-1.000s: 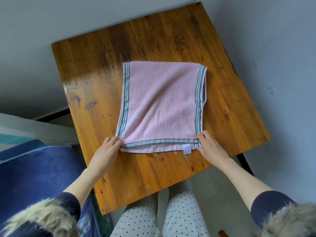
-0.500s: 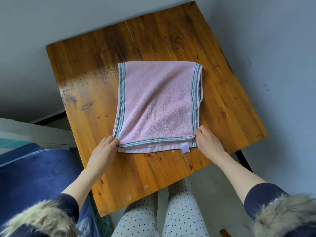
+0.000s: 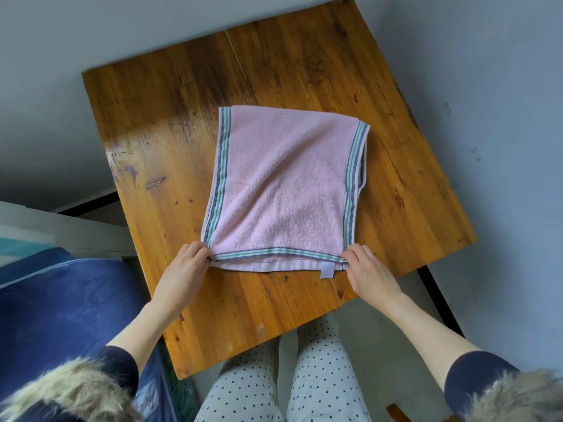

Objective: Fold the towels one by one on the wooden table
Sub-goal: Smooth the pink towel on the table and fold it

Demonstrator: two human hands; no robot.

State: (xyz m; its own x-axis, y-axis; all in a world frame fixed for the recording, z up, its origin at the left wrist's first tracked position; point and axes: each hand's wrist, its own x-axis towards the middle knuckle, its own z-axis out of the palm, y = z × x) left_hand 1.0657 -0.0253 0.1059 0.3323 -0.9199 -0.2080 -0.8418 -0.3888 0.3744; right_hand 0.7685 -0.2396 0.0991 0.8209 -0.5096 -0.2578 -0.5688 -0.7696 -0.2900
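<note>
We have the pink towel [image 3: 286,190] folded once, lying mid-surface [image 3: 170,123]. Our left hand [image 3: 182,272] and right hand [image 3: 370,275] each pinch a near corner. Next, we judge, comes another fold, keeping both layers aligned.

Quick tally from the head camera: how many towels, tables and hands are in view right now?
Pink towel: 1
Wooden table: 1
Hands: 2, left hand and right hand, each at a near corner of the towel
Total: 4
</note>
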